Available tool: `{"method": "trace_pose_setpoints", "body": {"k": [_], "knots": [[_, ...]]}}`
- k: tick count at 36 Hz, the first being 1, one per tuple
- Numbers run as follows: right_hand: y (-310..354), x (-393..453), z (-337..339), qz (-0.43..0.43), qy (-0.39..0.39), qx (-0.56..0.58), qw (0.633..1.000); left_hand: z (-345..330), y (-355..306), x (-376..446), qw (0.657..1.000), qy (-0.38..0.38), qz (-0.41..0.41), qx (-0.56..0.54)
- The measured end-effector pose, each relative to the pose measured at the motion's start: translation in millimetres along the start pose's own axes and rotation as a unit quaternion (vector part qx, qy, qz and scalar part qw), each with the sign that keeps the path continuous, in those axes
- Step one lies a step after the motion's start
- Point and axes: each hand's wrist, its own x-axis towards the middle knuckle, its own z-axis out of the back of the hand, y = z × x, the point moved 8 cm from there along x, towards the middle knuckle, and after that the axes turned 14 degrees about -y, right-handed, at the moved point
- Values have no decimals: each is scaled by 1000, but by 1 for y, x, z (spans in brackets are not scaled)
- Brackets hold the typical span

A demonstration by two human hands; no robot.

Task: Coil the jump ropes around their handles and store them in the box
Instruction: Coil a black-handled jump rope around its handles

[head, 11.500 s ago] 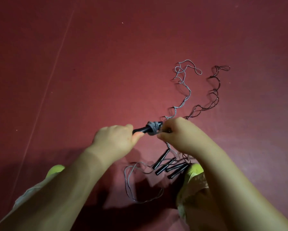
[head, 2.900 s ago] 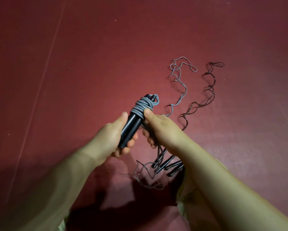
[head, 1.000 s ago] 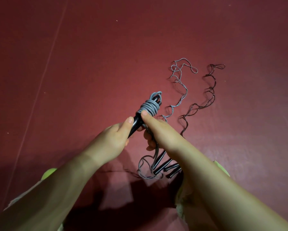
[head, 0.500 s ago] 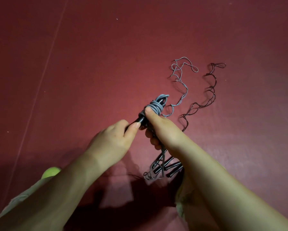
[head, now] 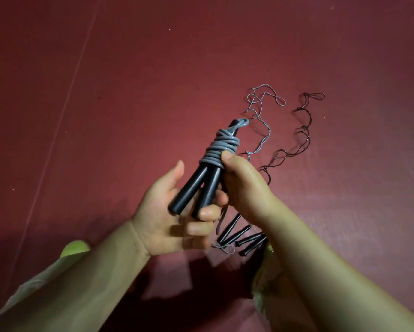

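A grey jump rope (head: 221,147) is wound in a tight coil round the upper part of its two black handles (head: 196,190), which I hold up above the floor. My left hand (head: 174,219) cradles the lower ends of the handles, palm up, fingers curled under them. My right hand (head: 242,185) grips the bundle just below the coil, its thumb pressed against the wraps. A short loose tail of the grey rope hangs down by my right hand. No box is in view.
Two more ropes lie uncoiled on the dark red floor (head: 105,92): a grey one (head: 261,113) and a dark one (head: 302,137). Their several black handles (head: 239,238) lie under my right wrist. Pale green clothing shows at the bottom.
The bundle has swung upright so both handle ends face me. My left hand has turned palm up under them. Almost all the loose grey rope below is now taken up.
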Motion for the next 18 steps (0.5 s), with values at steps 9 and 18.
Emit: {"method": "trace_pose_setpoints", "body": {"k": [9, 18], "knots": [[8, 1, 18, 45, -71, -101, 991, 28, -33, -12, 914, -336, -90, 210], [0, -1, 15, 33, -152, -202, 967, 42, -67, -27, 680, -499, -239, 481]]}}
